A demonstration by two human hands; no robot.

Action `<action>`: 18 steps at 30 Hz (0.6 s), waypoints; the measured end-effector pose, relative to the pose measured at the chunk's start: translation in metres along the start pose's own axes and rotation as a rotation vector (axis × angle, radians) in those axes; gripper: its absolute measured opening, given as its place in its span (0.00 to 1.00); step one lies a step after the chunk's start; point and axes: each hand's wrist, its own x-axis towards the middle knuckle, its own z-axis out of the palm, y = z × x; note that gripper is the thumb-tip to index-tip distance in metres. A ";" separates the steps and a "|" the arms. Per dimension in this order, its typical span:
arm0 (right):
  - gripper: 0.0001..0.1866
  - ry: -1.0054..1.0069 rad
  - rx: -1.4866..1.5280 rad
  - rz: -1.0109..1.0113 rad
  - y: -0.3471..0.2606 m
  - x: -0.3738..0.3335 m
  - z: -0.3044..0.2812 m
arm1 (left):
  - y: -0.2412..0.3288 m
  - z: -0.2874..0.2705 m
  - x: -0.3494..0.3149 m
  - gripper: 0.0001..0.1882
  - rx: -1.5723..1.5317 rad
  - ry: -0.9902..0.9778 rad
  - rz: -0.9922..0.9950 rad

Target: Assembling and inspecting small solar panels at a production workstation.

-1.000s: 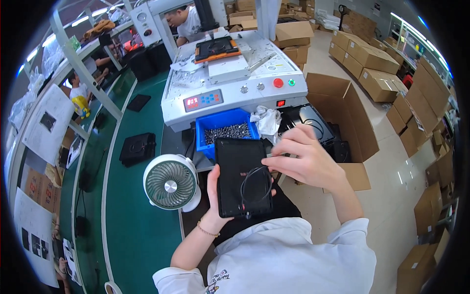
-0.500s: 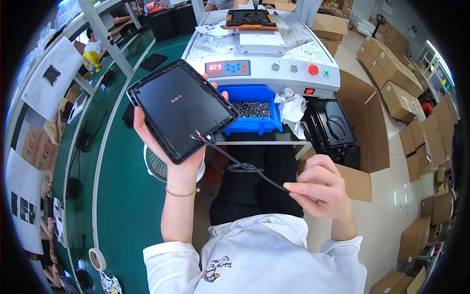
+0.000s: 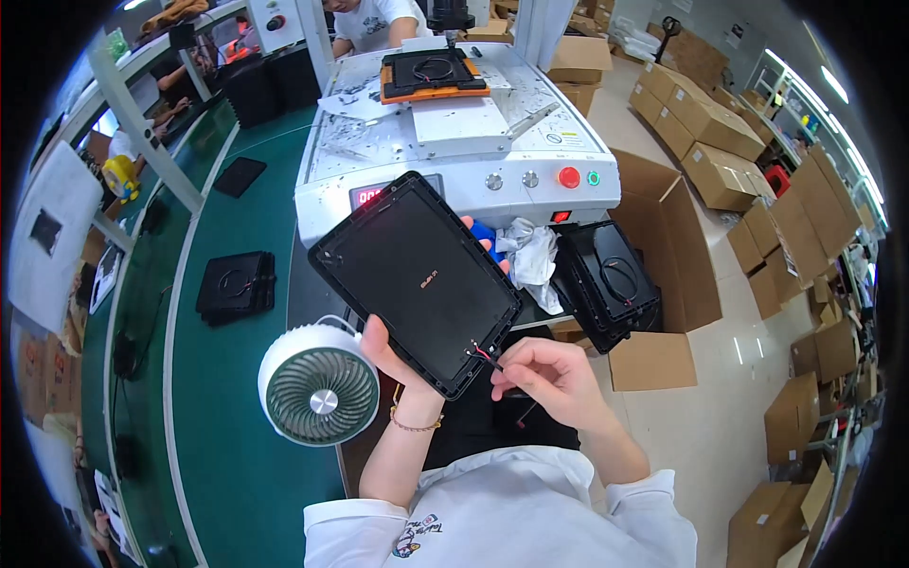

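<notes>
A black, flat rectangular panel with a raised rim is tilted in front of me, its inner face toward me. My left hand grips it from below and behind, thumb at the near left edge and fingertips showing past the far right edge. Thin red and black wires come out near the panel's lower right corner. Right there, my right hand pinches the black cable between thumb and fingers; the rest of the cable is mostly hidden by that hand.
Ahead stands a white machine with an orange fixture carrying another black panel. Around me are a white fan, stacked panels on the green table, more panels, crumpled white cloth and an open carton. Someone sits beyond.
My right hand has slid from far along the cable to its base at the panel. The panel now hangs lower and nearer that hand. The view has shifted, bringing the fan fully into sight.
</notes>
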 end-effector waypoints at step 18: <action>0.07 0.142 0.208 0.139 0.037 -0.001 -0.027 | -0.035 -0.015 0.009 0.55 0.006 0.063 -0.143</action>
